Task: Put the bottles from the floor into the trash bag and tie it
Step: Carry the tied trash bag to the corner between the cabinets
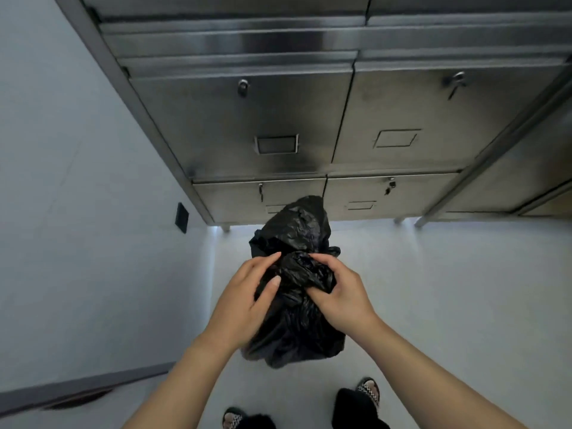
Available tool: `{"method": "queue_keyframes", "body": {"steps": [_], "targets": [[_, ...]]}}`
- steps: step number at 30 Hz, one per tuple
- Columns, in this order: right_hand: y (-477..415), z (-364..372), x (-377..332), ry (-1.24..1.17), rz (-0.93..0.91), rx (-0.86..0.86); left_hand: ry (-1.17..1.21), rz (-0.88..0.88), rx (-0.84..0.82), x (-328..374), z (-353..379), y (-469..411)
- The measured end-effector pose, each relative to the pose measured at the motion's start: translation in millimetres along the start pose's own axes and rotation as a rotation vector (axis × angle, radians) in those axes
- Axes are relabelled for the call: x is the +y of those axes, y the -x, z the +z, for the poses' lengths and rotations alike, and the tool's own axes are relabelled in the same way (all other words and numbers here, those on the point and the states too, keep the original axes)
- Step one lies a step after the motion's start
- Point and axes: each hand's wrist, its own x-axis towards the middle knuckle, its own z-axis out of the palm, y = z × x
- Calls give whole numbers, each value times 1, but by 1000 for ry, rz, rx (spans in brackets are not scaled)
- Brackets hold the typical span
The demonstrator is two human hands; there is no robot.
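Observation:
A black trash bag (294, 329) hangs in front of me above the pale floor, bulging at the bottom. Its gathered top is bunched into a twisted wad between my hands, and a loose flap of plastic sticks up behind them. My left hand (247, 298) pinches the wad from the left with thumb and fingers. My right hand (337, 295) grips it from the right, fingers wrapped around the plastic. No bottles show on the floor; whatever is inside the bag is hidden.
Steel lockers (278, 125) with small padlocks stand on short legs just beyond the bag. A pale wall (77, 181) with a dark plate runs along the left. My two sandalled feet (368, 394) stand on the floor below the bag.

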Motion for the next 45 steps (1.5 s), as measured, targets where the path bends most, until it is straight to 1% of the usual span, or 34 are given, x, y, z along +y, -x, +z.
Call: {"method": "queue_keyframes", "body": {"steps": [4, 8, 14, 19, 27, 33, 41, 45], "targets": [[31, -40, -47, -35, 2, 166, -74, 97, -78, 49, -36, -7], [70, -71, -71, -44, 6, 361, -125, 226, -118, 85, -51, -9], [120, -118, -83, -4, 27, 619, -359, 418, -182, 137, -47, -18], [145, -178, -75, 10, 45, 763, -463, 494, -232, 190, -22, -36], [171, -291, -51, 9, 45, 918, -392, 601, -234, 289, 62, -61], [183, -363, -31, -34, 33, 1001, -369, 653, -260, 348, 132, -79], [171, -434, -13, -81, 98, 1033, -392, 751, -327, 415, 193, -112], [169, -470, 4, -111, 171, 1057, -369, 794, -374, 439, 228, -136]]}}
